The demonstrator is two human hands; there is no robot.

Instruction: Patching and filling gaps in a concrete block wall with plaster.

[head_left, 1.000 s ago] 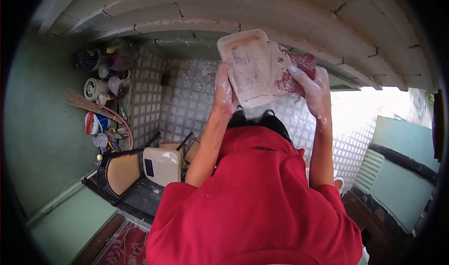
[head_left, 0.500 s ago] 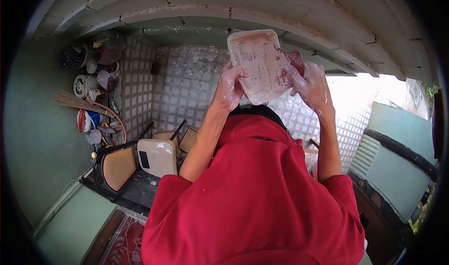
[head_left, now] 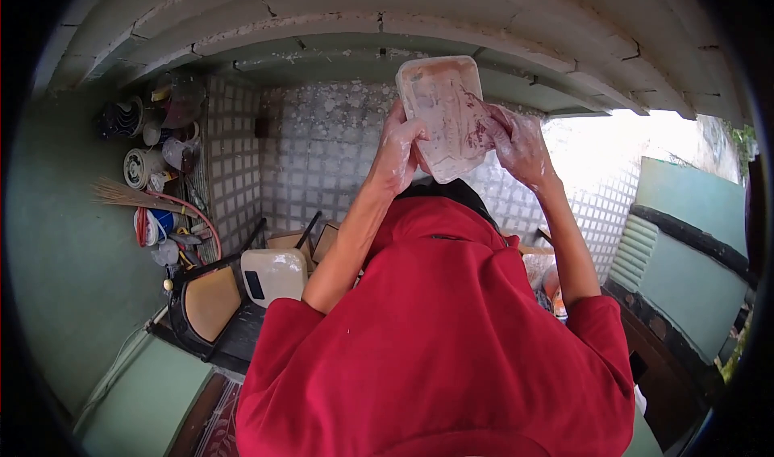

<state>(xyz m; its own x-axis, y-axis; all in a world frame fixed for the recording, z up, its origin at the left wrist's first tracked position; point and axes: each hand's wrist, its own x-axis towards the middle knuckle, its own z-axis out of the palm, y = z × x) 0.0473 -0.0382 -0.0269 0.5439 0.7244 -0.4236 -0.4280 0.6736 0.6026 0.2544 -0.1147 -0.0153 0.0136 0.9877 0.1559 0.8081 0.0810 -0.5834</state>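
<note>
A shallow white plastic tray (head_left: 442,118), smeared with pinkish-white paste and reddish streaks, is held up in front of me. My left hand (head_left: 401,147) grips its left edge, thumb over the rim on the inner side. My right hand (head_left: 516,144), coated in pale paste, is at the tray's right side. Its fingers are bent and reach over the inner face. The dark reddish flat piece seen in this hand a moment ago is mostly hidden by the fingers now, and its kind cannot be made out.
Below are a pale plastic seat (head_left: 274,276) and a tan-backed chair (head_left: 211,292). Buckets (head_left: 143,169), a stick broom (head_left: 121,193) and a red hose (head_left: 197,213) crowd the left wall. Ceiling beams (head_left: 339,28) run overhead; a light green panel (head_left: 693,203) stands right.
My right hand has moved left over the tray's inner face, and the reddish piece beside the rim has gone from sight. The tray stays nearly where it was in my left hand.
</note>
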